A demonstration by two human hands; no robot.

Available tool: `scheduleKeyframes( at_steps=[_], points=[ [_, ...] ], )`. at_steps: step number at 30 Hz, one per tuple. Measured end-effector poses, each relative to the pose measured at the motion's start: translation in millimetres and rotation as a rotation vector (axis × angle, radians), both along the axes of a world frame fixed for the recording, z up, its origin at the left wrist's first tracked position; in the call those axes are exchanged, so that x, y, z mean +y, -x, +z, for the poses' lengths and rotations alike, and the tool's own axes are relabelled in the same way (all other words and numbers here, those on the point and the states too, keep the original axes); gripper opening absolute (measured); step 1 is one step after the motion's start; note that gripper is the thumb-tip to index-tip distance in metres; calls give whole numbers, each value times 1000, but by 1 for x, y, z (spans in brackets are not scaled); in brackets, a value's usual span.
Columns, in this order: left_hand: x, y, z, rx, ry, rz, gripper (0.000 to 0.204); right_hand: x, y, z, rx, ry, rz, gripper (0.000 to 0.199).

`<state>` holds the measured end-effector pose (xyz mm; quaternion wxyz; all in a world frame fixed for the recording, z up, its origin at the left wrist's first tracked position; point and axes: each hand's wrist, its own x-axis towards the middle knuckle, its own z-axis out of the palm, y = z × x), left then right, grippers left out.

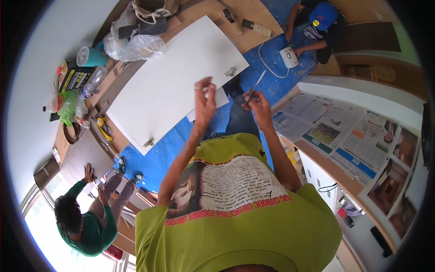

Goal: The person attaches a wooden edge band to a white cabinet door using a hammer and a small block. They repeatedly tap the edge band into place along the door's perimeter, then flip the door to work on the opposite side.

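We find the left hand (205, 97) raised over the lower right corner of a white cabinet door panel (172, 79), its fingertips pinched on a small pale item too small to identify. The right hand (257, 100) is clenched around a slender metal tool (254, 86), likely a screwdriver, held just beside the panel's right edge. The panel lies flat on a blue floor sheet (172, 145), with metal hinges (230, 71) at its right corner and lower edge. Plywood sheets (253, 38) lie beyond it. To the right, a white cabinet top is covered with newspaper (344, 136). At the far left, bottles and plastic bags (136, 45) are gathered against a white wall. One person in green (86, 222) crouches lower left; another in a blue cap (322, 16) works at the top by a white power tool (288, 56).
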<state>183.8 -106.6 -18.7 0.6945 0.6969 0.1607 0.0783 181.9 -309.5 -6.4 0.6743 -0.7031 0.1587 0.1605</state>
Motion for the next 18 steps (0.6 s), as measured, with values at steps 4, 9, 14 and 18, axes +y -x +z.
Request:
scheduleKeyframes(
  at_steps=[4, 9, 14, 18],
  points=[
    [43, -59, -64, 118, -334, 90, 26, -74, -48, -50, 284, -47, -174, 27],
    [106, -124, -144, 297, -729, 145, 25, -140, -108, -105, 603, -38, -24, 37],
    [113, -218, -178, 224, -1128, 171, 26, -144, -154, -95, 892, -37, 130, 43],
    [89, -262, -207, 305, -1202, 348, 27, -133, -173, -95, 1033, -62, 240, 47]
  ],
)
